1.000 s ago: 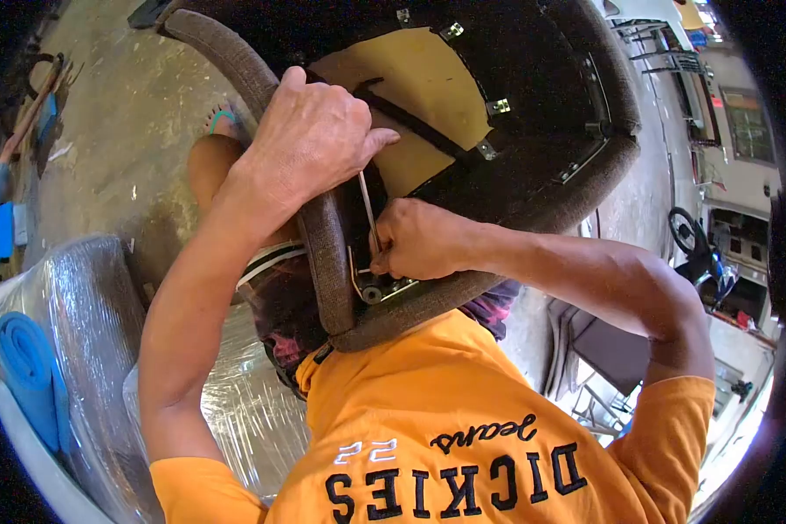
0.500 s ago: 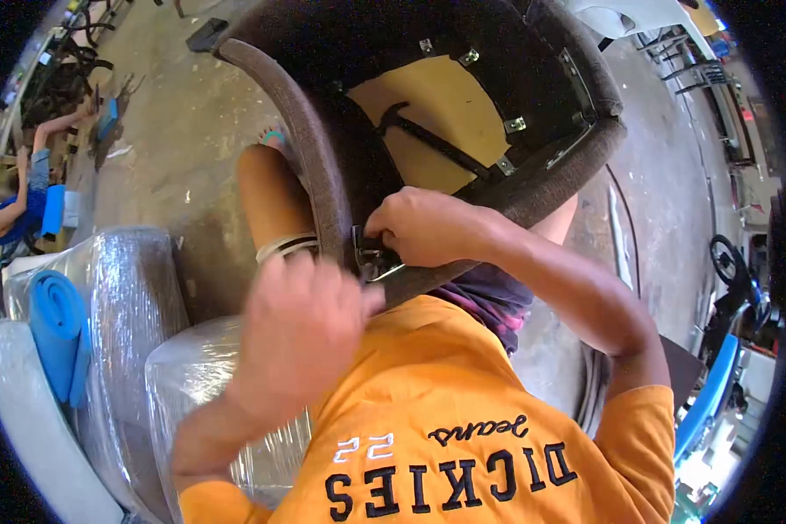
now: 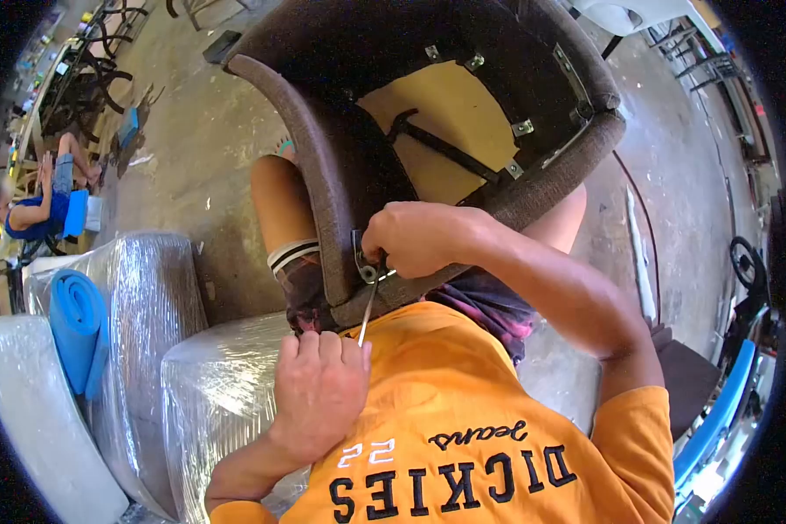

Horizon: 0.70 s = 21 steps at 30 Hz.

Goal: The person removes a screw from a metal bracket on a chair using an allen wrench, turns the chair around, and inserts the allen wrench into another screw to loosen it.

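A dark brown upholstered chair shell rests against my lap, its hollow inside facing me. My left hand is closed around a thin metal rod, whose far end meets a metal bracket at the shell's near corner. Any handle on the rod is hidden in my fist. At that same bracket, the fingers of my right hand are pinched together, and what they grip is hidden beneath them. A black hammer lies inside the shell on a tan panel.
Plastic-wrapped furniture pieces stand at my left, with a rolled blue foam sheet among them. Farther left, a person in blue sits near dark curved frames. A dark brown panel is at my right.
My left hand has dropped down and back from the bracket, and the metal rod now shows between them. My right hand stays at the corner. The view has shifted slightly.
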{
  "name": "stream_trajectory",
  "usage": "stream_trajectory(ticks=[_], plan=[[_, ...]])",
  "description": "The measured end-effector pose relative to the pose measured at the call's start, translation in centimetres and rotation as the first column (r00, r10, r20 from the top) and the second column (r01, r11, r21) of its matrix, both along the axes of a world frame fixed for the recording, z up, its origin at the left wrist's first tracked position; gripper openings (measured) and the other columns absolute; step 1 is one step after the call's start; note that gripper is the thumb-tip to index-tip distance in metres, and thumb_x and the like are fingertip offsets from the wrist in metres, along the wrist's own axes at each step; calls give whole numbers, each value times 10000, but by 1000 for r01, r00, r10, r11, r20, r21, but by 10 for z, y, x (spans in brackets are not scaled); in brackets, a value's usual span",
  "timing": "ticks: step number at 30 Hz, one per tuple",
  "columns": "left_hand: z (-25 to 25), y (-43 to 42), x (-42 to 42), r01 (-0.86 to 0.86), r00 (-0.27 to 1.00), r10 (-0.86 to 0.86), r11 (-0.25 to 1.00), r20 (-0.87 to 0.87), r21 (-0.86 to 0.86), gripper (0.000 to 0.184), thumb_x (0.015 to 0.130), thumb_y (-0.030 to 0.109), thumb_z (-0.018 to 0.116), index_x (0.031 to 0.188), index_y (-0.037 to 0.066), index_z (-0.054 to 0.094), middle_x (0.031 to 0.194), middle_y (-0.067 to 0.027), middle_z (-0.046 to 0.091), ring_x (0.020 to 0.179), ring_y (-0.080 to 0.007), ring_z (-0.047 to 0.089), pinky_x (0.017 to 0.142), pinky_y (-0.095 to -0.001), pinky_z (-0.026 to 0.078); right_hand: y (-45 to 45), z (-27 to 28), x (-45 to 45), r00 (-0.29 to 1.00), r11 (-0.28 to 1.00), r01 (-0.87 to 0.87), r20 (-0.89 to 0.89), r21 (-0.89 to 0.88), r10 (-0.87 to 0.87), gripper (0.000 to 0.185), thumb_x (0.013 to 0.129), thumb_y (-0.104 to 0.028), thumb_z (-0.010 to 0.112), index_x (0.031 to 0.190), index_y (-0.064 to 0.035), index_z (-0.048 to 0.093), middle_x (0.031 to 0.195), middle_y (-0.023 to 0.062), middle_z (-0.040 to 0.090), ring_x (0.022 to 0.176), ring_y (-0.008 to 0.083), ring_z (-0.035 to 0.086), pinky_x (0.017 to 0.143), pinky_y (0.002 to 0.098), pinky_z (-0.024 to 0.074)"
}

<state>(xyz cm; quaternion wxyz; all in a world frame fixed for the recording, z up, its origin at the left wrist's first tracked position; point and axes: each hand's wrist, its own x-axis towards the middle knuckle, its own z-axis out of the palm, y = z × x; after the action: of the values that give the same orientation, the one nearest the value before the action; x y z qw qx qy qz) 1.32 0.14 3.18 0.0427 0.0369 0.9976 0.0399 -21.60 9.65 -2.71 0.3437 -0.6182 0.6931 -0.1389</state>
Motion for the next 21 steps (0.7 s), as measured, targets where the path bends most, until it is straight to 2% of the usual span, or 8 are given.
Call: stream_trajectory(ticks=[7,9,13,15,19,21], plan=[[-12,-7,-3,89,996,-86,992,-35,94,267,839,246,727,699,96,556,699,-76,508,702,-255,528,667,-414,382,5,15,1,998,994,59,-31,97,-56,133,778,-59,633,876,-20,714,849,206,703,851,400,685,748,471,543],[-14,-6,-3,121,992,-116,989,-56,87,274,840,259,725,698,96,557,688,-65,491,694,-243,512,663,-403,380,5,9,1,999,999,-31,-27,9,31,123,781,-68,638,868,-12,705,828,208,696,847,406,683,734,473,542],[11,-10,-22,127,986,-118,990,-119,68,282,847,247,719,694,98,535,697,-69,482,678,-251,495,652,-404,374,3,15,-4,997,994,-60,-36,91,64,131,783,-76,642,880,-9,701,827,209,693,843,406,680,725,475,535],[23,-17,-34,106,983,-97,993,-159,45,286,858,247,713,696,98,531,702,-72,481,675,-252,493,652,-404,372,10,21,-7,1000,999,6,28,40,-7,128,793,-85,643,884,-15,700,819,210,687,828,409,673,714,473,527],[36,-50,-78,-10,966,39,993,-256,114,301,939,194,656,731,43,499,688,-136,445,661,-325,502,634,-434,385,18,29,-8,991,992,126,39,15,-126,122,812,-88,637,891,-22,703,826,216,685,818,410,666,716,475,520],[34,-67,-114,-96,973,172,910,-156,403,293,979,198,603,782,0,517,733,-175,505,690,-365,528,660,-438,413,17,18,-5,943,943,330,61,-29,-328,117,824,-120,647,866,-31,710,823,218,685,821,407,665,724,482,517]])
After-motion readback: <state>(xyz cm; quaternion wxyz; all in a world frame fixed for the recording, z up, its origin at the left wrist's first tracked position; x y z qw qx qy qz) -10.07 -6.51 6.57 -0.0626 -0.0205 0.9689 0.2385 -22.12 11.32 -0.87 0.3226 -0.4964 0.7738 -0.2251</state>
